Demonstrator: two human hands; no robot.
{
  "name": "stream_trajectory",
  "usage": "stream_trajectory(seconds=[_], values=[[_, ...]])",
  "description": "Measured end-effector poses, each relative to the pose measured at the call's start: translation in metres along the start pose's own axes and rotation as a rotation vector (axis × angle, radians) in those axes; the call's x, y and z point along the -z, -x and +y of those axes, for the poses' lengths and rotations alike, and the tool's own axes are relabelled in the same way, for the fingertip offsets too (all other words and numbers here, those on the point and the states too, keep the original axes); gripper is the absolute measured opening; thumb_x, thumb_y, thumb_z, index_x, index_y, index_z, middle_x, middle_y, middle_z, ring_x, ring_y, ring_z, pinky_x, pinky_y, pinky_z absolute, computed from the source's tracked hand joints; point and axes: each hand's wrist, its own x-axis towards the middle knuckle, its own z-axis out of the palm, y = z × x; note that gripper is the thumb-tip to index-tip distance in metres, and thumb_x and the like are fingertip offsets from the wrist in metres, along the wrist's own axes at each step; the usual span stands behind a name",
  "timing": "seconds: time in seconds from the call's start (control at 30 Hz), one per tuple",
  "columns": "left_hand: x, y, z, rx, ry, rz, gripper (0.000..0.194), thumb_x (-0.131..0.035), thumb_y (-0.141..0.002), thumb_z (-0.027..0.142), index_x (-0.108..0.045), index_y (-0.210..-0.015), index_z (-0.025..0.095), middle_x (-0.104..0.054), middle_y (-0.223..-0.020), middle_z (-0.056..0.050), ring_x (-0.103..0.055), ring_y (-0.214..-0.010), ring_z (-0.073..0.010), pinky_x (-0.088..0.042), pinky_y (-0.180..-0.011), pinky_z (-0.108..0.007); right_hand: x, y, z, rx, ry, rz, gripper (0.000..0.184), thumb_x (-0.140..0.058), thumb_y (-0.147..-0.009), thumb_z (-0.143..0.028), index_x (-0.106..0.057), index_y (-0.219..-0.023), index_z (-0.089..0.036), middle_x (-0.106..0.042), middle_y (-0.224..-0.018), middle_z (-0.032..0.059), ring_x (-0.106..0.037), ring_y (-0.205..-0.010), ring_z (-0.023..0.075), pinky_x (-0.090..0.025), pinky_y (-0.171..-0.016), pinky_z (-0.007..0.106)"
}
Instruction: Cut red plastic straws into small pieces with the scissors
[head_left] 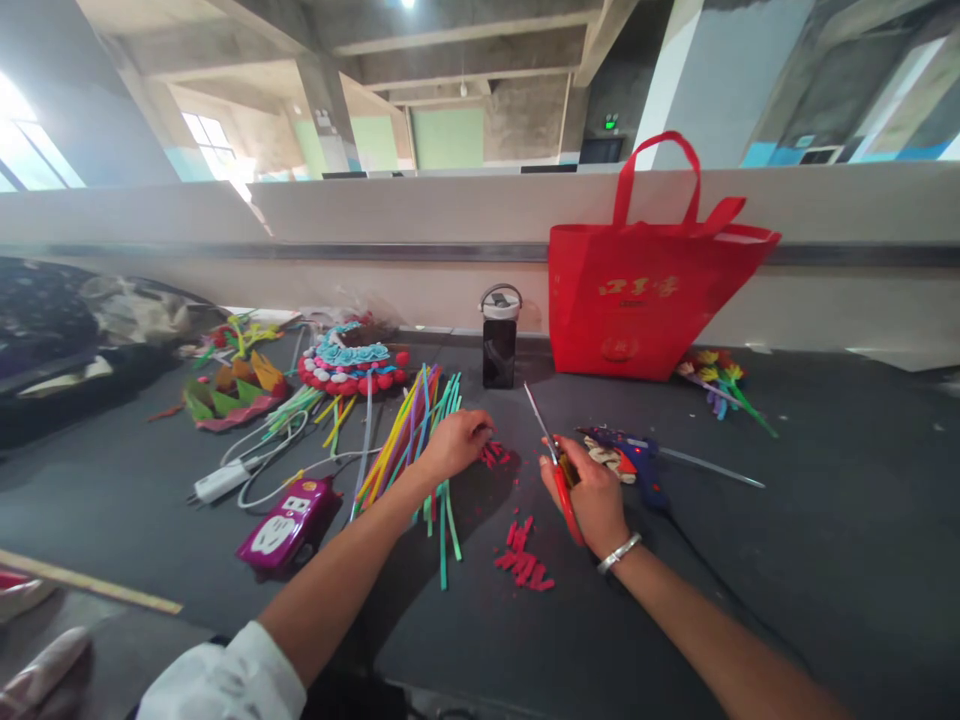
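Gripping the scissors, the right hand has its fingers clamped around the red handles, blades pointing away across the dark table. Over on the other side, the left hand hangs low at the upper red bits, fingers curled in close; whether they pinch anything, I cannot tell! Nearer the body, a second scatter, the lower red bits, lies between the two forearms. Coloured strips fan out beneath the left arm, and just right of the right hand sits the glue gun. Behind it all, a phone stands upright, left of the red bag.
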Motion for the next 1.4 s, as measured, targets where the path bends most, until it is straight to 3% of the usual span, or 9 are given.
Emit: stream_trajectory(seconds=[0.2, 0.5, 0.67, 0.77, 0.97, 1.03, 1.2, 1.3, 1.4], values=[[0.001, 0.006, -0.007, 0.063, 0.122, 0.011, 0.017, -0.050, -0.084, 0.022, -0.066, -0.083, 0.018, -0.062, -0.068, -0.002, -0.054, -0.063, -0.0149, -0.037, -0.061, -0.025, 0.000, -0.003, 0.010, -0.034, 0.228, -0.047, 0.034, -0.053, -0.085, -0.037, -0.065, -0.114, -0.024, -0.074, -0.081, 0.0042, -0.067, -0.066, 0.0186, -0.041, -0.055, 0.026], [0.007, 0.005, -0.018, -0.232, 0.278, -0.179, 0.012, -0.058, -0.073, 0.013, -0.069, -0.077, 0.018, -0.062, -0.085, -0.005, -0.057, -0.080, -0.0152, -0.043, -0.071, -0.025, 0.013, -0.011, 0.016, -0.151, 0.447, -0.312, 0.029, -0.053, -0.084, -0.036, -0.067, -0.109, -0.029, -0.070, -0.071, 0.0050, -0.066, -0.064, 0.0209, -0.034, -0.051, 0.026], [0.011, 0.002, -0.034, -0.085, 0.237, -0.036, 0.014, -0.057, -0.076, 0.015, -0.069, -0.083, 0.016, -0.065, -0.082, -0.004, -0.058, -0.078, -0.0154, -0.044, -0.075, -0.027, 0.021, -0.008, 0.016, -0.192, 0.469, -0.373, 0.025, -0.052, -0.084, -0.036, -0.067, -0.103, -0.028, -0.071, -0.076, 0.0056, -0.067, -0.069, 0.0214, -0.035, -0.051, 0.026], [0.014, 0.003, -0.039, -0.046, 0.181, -0.030, 0.017, -0.056, -0.081, 0.022, -0.070, -0.088, 0.015, -0.066, -0.083, -0.005, -0.059, -0.077, -0.0160, -0.045, -0.075, -0.028, 0.028, -0.006, 0.014, -0.197, 0.489, -0.400, 0.027, -0.053, -0.084, -0.036, -0.066, -0.106, -0.027, -0.071, -0.080, 0.0070, -0.068, -0.075, 0.0229, -0.037, -0.053, 0.027], [0.013, 0.007, -0.043, -0.194, 0.073, -0.218, 0.050, -0.076, -0.068, 0.031, -0.066, -0.115, 0.022, -0.059, -0.108, -0.007, -0.058, -0.099, -0.0203, -0.042, -0.093, -0.032, 0.054, 0.002, 0.011, -0.283, 0.560, -0.602, 0.040, -0.052, -0.084, -0.043, -0.060, -0.118, -0.024, -0.072, -0.095, 0.0110, -0.068, -0.086, 0.0269, -0.043, -0.063, 0.031], [0.011, 0.007, -0.043, -0.203, 0.076, -0.239, 0.040, -0.072, -0.071, 0.024, -0.068, -0.111, 0.021, -0.061, -0.104, -0.006, -0.059, -0.097, -0.0189, -0.043, -0.092, -0.031, 0.064, 0.003, 0.010, -0.273, 0.556, -0.684, 0.044, -0.052, -0.084, -0.042, -0.057, -0.123, -0.024, -0.070, -0.105, 0.0113, -0.067, -0.094, 0.0278, -0.045, -0.069, 0.032], [0.004, 0.005, -0.041, -0.121, 0.161, -0.134, 0.020, -0.057, -0.079, 0.010, -0.072, -0.089, 0.017, -0.069, -0.088, -0.004, -0.062, -0.084, -0.0160, -0.047, -0.084, -0.028, 0.078, -0.006, 0.003, -0.228, 0.672, -0.845, 0.048, -0.062, -0.076, -0.037, -0.058, -0.123, -0.030, -0.069, -0.108, 0.0095, -0.066, -0.096, 0.0302, -0.045, -0.070, 0.034], [0.000, 0.004, -0.045, -0.052, 0.191, -0.065, 0.023, -0.053, -0.080, 0.010, -0.071, -0.093, 0.016, -0.071, -0.089, -0.005, -0.064, -0.082, -0.0158, -0.049, -0.078, -0.026, 0.084, -0.014, 0.001, -0.164, 0.637, -0.926, 0.057, -0.073, -0.062, -0.030, -0.061, -0.118, -0.034, -0.070, -0.105, 0.0050, -0.066, -0.095, 0.0282, -0.043, -0.067, 0.030], [-0.003, 0.004, -0.049, 0.008, 0.229, -0.029, 0.028, -0.049, -0.082, 0.011, -0.070, -0.099, 0.014, -0.072, -0.089, -0.005, -0.065, -0.077, -0.0149, -0.050, -0.071, -0.024, 0.084, -0.023, -0.004, -0.068, 0.564, -0.916, 0.053, -0.071, -0.065, -0.028, -0.061, -0.116, -0.035, -0.071, -0.098, 0.0023, -0.067, -0.090, 0.0247, -0.040, -0.064, 0.026]])
